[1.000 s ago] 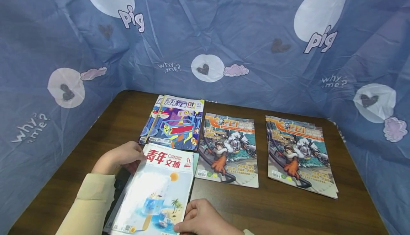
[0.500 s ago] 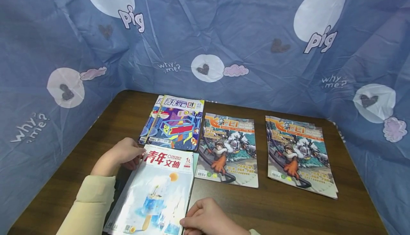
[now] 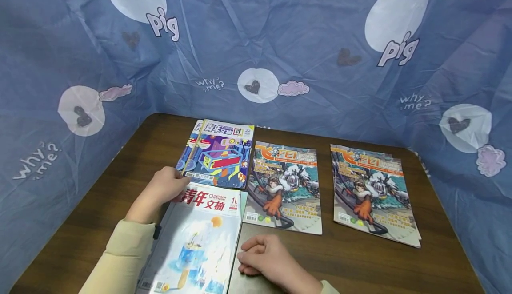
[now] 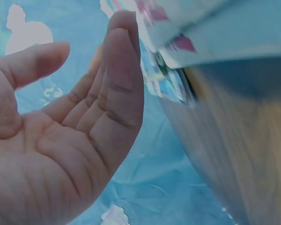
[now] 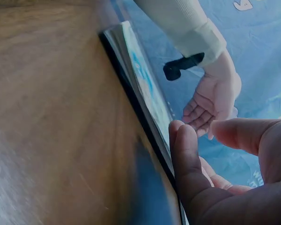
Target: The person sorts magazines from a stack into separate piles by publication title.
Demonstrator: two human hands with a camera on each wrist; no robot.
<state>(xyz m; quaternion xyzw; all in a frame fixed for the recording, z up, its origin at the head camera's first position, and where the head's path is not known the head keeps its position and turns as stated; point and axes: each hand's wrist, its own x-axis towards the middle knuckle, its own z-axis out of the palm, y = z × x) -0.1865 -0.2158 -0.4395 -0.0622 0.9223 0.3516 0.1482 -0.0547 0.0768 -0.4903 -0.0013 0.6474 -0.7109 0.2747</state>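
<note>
A white magazine [image 3: 192, 245] with red lettering and an ice-lolly picture lies at the front left, on top of other issues whose edges show beneath it. My left hand [image 3: 160, 191] is over its upper left corner. The left wrist view shows that hand's fingers nearly straight and its thumb apart, with nothing between them. Just off the magazine's right edge is my right hand [image 3: 268, 258], fingers loosely bent and holding nothing. Behind the white magazine are purple magazines [image 3: 226, 158], two covers overlapping, close to the left fingertips.
A comic magazine [image 3: 284, 191] with an orange title lies right of the white pile. Farther right, a small stack of the same comic magazine [image 3: 370, 196] is slightly fanned. Blue patterned cloth [image 3: 256, 40] hangs around the back and sides of the wooden table [image 3: 360, 267].
My right hand has let go of the white magazine's lower right edge and drawn away up and right. My left hand has shifted slightly right and up at the corner.
</note>
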